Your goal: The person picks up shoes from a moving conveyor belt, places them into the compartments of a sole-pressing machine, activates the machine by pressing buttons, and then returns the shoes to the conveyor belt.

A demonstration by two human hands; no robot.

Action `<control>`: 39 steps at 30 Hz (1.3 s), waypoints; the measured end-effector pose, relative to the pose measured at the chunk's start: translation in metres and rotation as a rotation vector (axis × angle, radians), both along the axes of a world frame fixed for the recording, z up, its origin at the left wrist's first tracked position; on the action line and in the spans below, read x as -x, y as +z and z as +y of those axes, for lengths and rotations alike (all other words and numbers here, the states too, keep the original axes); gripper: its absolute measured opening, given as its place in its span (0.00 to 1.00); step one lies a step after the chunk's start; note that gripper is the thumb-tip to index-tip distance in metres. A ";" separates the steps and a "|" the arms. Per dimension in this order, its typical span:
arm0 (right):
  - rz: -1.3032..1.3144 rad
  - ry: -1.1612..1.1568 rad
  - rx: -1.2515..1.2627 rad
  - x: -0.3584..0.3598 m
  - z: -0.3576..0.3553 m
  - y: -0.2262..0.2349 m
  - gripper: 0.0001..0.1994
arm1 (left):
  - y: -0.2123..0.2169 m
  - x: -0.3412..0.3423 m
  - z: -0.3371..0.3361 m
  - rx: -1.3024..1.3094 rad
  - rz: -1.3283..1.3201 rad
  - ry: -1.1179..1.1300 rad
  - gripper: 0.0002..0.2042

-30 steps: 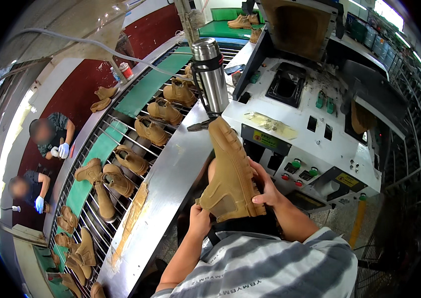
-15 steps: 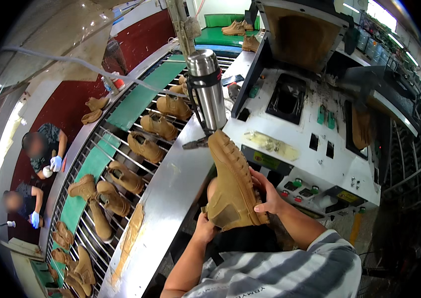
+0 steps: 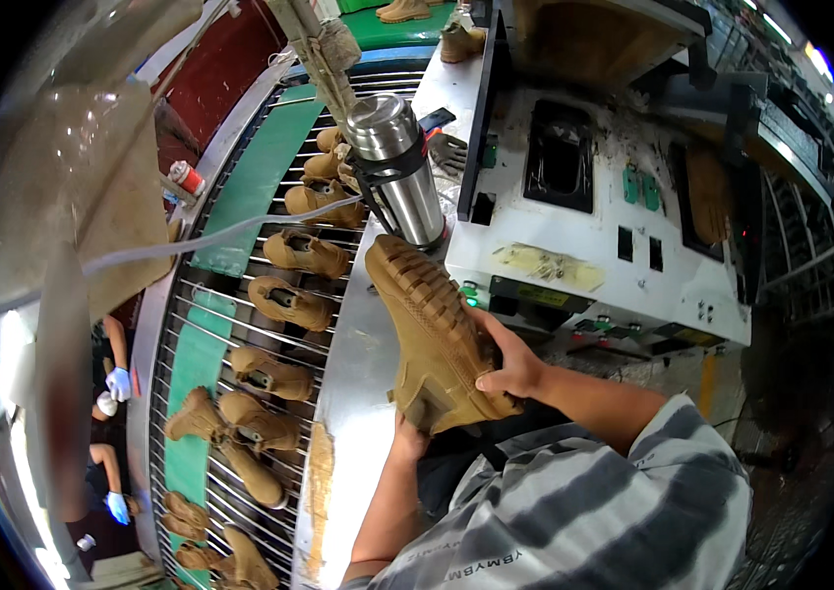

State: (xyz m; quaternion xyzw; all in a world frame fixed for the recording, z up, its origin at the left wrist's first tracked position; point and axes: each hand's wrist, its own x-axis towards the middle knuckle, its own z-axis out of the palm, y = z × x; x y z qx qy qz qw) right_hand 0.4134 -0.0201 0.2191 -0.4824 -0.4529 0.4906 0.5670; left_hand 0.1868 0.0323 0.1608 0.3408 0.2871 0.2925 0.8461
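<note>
A tan work boot (image 3: pixel 427 344) with a chunky lugged sole is held in front of me, toe pointing up and to the left, its sole turned partly up. My right hand (image 3: pixel 507 356) is closed round the heel end, with the thumb on the heel's side and the fingers over the sole. Low at the boot's shaft opening, my left hand (image 3: pixel 410 435) grips the collar; its fingers are partly hidden. Beyond the toe stands a steel flask (image 3: pixel 397 172) with a black handle on the metal ledge (image 3: pixel 348 383).
To my left, several tan boots (image 3: pixel 289 303) sit on a roller conveyor (image 3: pixel 191 339) with green strips. A white machine (image 3: pixel 565 236) with open lids stands right. A glove (image 3: pixel 447 152) and a phone (image 3: pixel 436 120) lie behind the flask. Gloved hands (image 3: pixel 118 383) of co-workers show far left.
The boot has tipped further left, showing more of its sole, and both hands have moved with it. The whole view has shifted, and a plastic sheet now covers more of the left side.
</note>
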 end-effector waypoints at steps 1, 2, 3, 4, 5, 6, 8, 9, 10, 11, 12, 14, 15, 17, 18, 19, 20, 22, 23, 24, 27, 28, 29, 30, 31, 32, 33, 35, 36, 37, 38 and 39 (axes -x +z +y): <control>-0.066 -0.024 -0.002 -0.002 -0.003 0.005 0.54 | 0.000 -0.002 0.000 -0.001 -0.057 -0.048 0.33; -0.128 -0.056 -0.008 -0.003 -0.008 0.008 0.55 | -0.003 -0.011 0.002 -0.035 -0.040 -0.090 0.36; -0.190 -0.086 -0.014 -0.005 -0.014 0.005 0.56 | -0.003 -0.022 0.000 -0.069 -0.079 -0.094 0.37; -0.185 -0.084 -0.065 -0.011 -0.019 -0.008 0.55 | -0.003 -0.035 -0.004 -0.106 -0.118 -0.099 0.37; -0.168 -0.073 -0.057 -0.023 -0.024 -0.017 0.55 | -0.009 -0.045 -0.013 -0.144 -0.156 -0.101 0.38; -0.151 -0.061 -0.048 -0.037 -0.027 -0.025 0.54 | -0.033 -0.056 -0.021 -0.213 -0.159 -0.091 0.36; -0.123 -0.086 -0.080 -0.055 -0.041 -0.037 0.54 | -0.049 -0.068 -0.051 -0.192 -0.053 -0.030 0.33; -0.039 -0.085 -0.034 -0.065 -0.053 -0.039 0.54 | -0.056 -0.074 -0.067 -0.180 0.000 0.000 0.32; 0.045 -0.076 0.006 -0.073 -0.063 -0.033 0.54 | -0.042 -0.084 -0.080 -0.049 -0.064 0.057 0.27; 0.128 -0.069 0.049 -0.082 -0.072 -0.029 0.53 | -0.040 -0.091 -0.091 -0.077 -0.019 0.104 0.26; 0.209 -0.084 0.063 -0.092 -0.079 -0.027 0.52 | -0.040 -0.097 -0.101 -0.104 0.027 0.150 0.25; 0.245 -0.125 0.048 -0.112 -0.092 -0.028 0.51 | -0.030 -0.116 -0.105 -0.282 0.108 0.261 0.19; 0.262 -0.159 0.041 -0.121 -0.092 -0.030 0.50 | -0.026 -0.125 -0.098 -0.362 0.212 0.302 0.17; 0.185 -0.234 -0.051 -0.136 -0.085 -0.005 0.49 | -0.023 -0.134 -0.090 -0.505 0.427 0.401 0.13; 0.109 -0.280 -0.057 -0.148 -0.081 0.001 0.49 | -0.021 -0.131 -0.091 -0.460 0.358 0.445 0.11; 0.022 -0.343 -0.074 -0.167 -0.077 0.010 0.49 | -0.017 -0.130 -0.086 -0.422 0.273 0.475 0.11; -0.071 -0.423 -0.056 -0.189 -0.068 0.015 0.48 | -0.031 -0.112 -0.080 -0.440 0.348 0.461 0.11; -0.222 -0.569 -0.008 -0.227 -0.044 0.035 0.48 | -0.070 -0.065 -0.068 -0.444 0.547 0.505 0.12; -0.279 -0.635 0.032 -0.245 -0.029 0.046 0.47 | -0.087 -0.040 -0.063 -0.423 0.678 0.556 0.13; -0.412 -0.707 -0.024 -0.279 -0.006 0.041 0.47 | -0.113 -0.012 -0.057 -0.474 0.796 0.649 0.14; -0.475 -0.735 0.072 -0.333 0.044 0.059 0.47 | -0.152 0.045 -0.045 -0.653 1.140 0.863 0.14; -0.497 -0.683 0.123 -0.336 0.054 0.070 0.47 | -0.156 0.057 -0.046 -0.689 1.223 0.890 0.14; -0.518 -0.629 0.167 -0.343 0.068 0.081 0.48 | -0.163 0.071 -0.047 -0.664 1.317 0.904 0.14; -0.732 -0.798 0.234 -0.398 0.094 0.057 0.51 | -0.172 0.076 -0.044 -0.673 1.399 0.910 0.14; -0.775 -0.843 0.260 -0.407 0.111 0.046 0.50 | -0.180 0.085 -0.045 -0.665 1.505 0.927 0.14; -0.819 -0.891 0.292 -0.411 0.123 0.039 0.48 | -0.178 0.087 -0.046 -0.681 1.513 0.897 0.14; -0.862 -0.942 0.324 -0.414 0.136 0.034 0.47 | -0.175 0.090 -0.048 -0.699 1.518 0.864 0.14; -0.828 -0.909 0.446 -0.410 0.152 0.023 0.47 | -0.172 0.093 -0.051 -0.705 1.514 0.834 0.14; -0.808 -0.915 0.497 -0.408 0.157 0.016 0.45 | -0.172 0.093 -0.051 -0.696 1.501 0.842 0.14; -0.789 -0.918 0.543 -0.403 0.164 0.011 0.44 | -0.174 0.095 -0.051 -0.685 1.487 0.855 0.14; -0.724 -0.879 0.561 -0.402 0.168 0.004 0.35 | -0.178 0.097 -0.050 -0.670 1.479 0.859 0.13; -0.701 -0.798 0.615 -0.401 0.170 -0.001 0.36 | -0.180 0.098 -0.049 -0.681 1.468 0.870 0.12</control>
